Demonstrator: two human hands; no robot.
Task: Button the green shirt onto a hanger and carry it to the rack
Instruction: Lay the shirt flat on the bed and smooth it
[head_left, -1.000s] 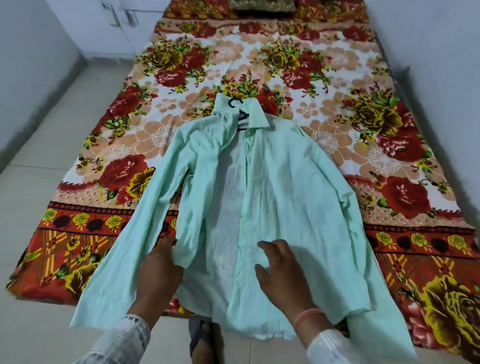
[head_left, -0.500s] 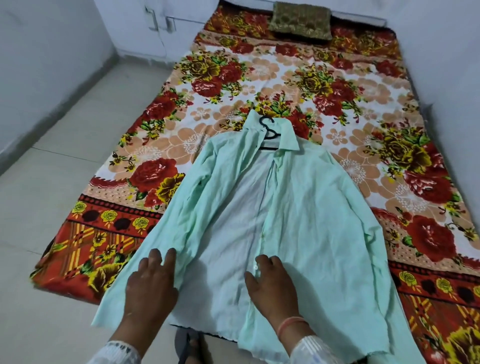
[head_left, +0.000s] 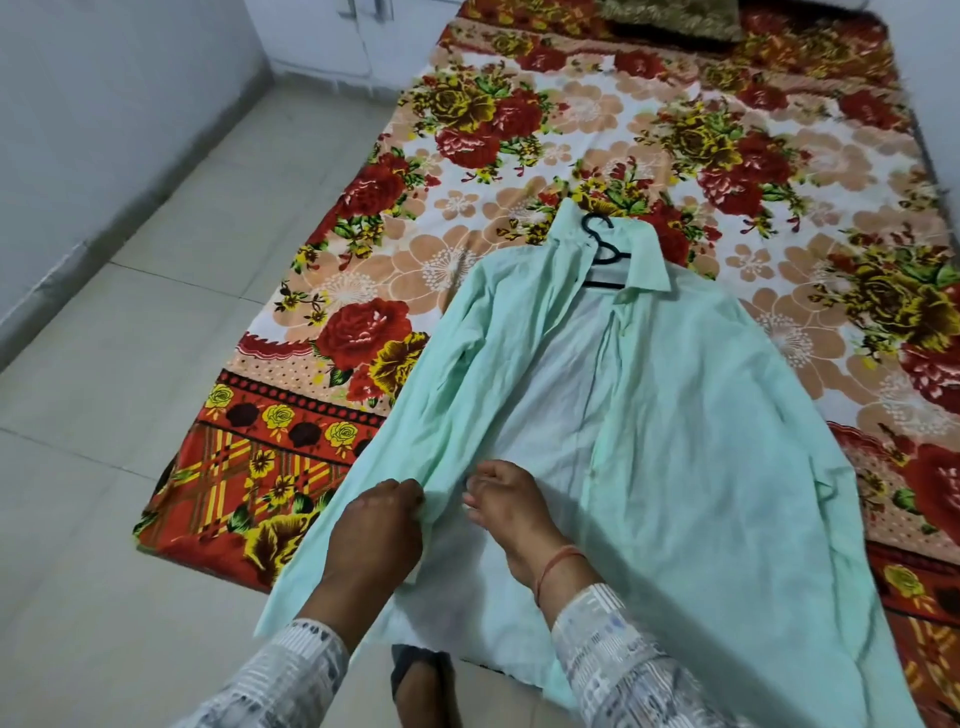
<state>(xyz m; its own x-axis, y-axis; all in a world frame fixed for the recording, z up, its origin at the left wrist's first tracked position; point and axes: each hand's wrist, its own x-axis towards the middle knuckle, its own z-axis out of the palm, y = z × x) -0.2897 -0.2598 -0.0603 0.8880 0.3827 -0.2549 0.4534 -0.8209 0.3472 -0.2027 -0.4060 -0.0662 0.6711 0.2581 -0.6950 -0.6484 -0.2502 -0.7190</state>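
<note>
The pale green shirt (head_left: 691, 431) lies face up on the floral bedspread, its front open and the whitish inside showing. A black hanger (head_left: 602, 249) sits inside the collar, its hook pointing up the bed. My left hand (head_left: 371, 530) pinches the left front edge of the shirt near the hem. My right hand (head_left: 511, 512) rests just beside it on the inner fabric, fingers curled at the same edge. Both sleeves lie spread out to the sides.
The floral bedspread (head_left: 519, 156) covers a low mattress on the tiled floor (head_left: 130, 415). A dark cushion (head_left: 670, 21) lies at the head of the bed. A grey wall runs along the left, white cabinet doors (head_left: 322, 36) at the back. My foot (head_left: 421, 680) shows below the hem.
Both hands lay flat on the shirt's lower front before. Now the left hand has closed on the left front edge, and the right hand has moved left to meet it.
</note>
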